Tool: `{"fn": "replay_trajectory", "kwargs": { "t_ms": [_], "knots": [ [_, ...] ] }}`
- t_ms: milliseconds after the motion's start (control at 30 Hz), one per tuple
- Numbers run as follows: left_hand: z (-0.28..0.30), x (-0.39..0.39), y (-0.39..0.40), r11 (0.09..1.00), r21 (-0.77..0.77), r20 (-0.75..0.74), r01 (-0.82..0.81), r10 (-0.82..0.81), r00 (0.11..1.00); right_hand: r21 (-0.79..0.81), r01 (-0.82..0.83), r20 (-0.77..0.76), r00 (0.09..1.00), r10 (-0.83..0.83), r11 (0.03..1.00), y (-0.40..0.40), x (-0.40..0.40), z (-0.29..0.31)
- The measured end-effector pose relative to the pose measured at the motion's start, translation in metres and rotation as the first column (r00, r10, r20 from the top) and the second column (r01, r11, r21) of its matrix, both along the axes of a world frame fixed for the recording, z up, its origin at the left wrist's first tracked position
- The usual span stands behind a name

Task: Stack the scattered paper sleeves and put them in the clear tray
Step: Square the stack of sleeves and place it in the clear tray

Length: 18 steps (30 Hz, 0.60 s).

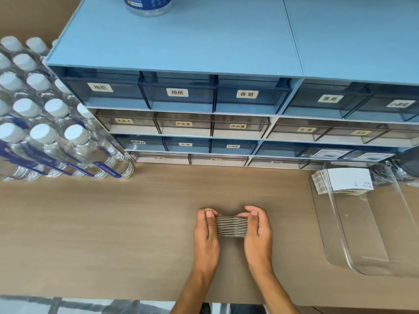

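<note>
So both hands were clamped on a neat stack of flat paper sleeves that stood on edge on the light wood-grain tabletop, sitting around 6 o'clock in the view. The left hand pressed one end and the right hand pressed the other, thumbs up top and fingers curled round the far side, so each hand was closed on the stack. You could see the striped edges of the sleeves facing up at the camera. Those edges ran left to right, 9 to 3 o'clock, while the pile itself built up front to back.

Over at about 3 o'clock sat the clear plastic tray, long side running away from the person, well apart from the hands. In its far end lay a second bunch of white paper sleeves, lying flat and fanned a bit.

The room stuff: a big pale blue drawer cabinet with see-through labelled drawers filled the back from 11 to 2 o'clock, with the bottom of a clear blue-labelled bottle on top of it. At 9 o'clock was a shrink-wrapped pack of white-capped water bottles resting on the table, just beside the cabinet.
</note>
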State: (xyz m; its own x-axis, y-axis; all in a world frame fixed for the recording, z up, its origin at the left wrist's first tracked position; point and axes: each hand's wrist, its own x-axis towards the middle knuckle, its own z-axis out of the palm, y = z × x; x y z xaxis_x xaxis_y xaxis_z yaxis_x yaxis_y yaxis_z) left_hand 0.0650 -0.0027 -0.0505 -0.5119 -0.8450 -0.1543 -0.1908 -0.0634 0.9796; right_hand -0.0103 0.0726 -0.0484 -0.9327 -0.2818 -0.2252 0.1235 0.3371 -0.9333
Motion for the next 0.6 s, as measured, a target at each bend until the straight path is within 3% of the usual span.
{"fn": "replay_trajectory", "kwargs": {
  "t_ms": [200, 600],
  "knots": [
    [0.000, 0.000, -0.003, 1.000, 0.011, -0.010, 0.018, -0.018, 1.000, 0.030, -0.011, -0.022, 1.000, 0.011, 1.000, 0.000, 0.000, -0.001],
    [0.002, 0.016, -0.015, 0.945, 0.134, -0.025, 0.299, -0.299, 0.954, 0.014, -0.009, -0.036, 0.999, 0.010, 1.000, 0.000, -0.001, -0.004]
  ]
}}
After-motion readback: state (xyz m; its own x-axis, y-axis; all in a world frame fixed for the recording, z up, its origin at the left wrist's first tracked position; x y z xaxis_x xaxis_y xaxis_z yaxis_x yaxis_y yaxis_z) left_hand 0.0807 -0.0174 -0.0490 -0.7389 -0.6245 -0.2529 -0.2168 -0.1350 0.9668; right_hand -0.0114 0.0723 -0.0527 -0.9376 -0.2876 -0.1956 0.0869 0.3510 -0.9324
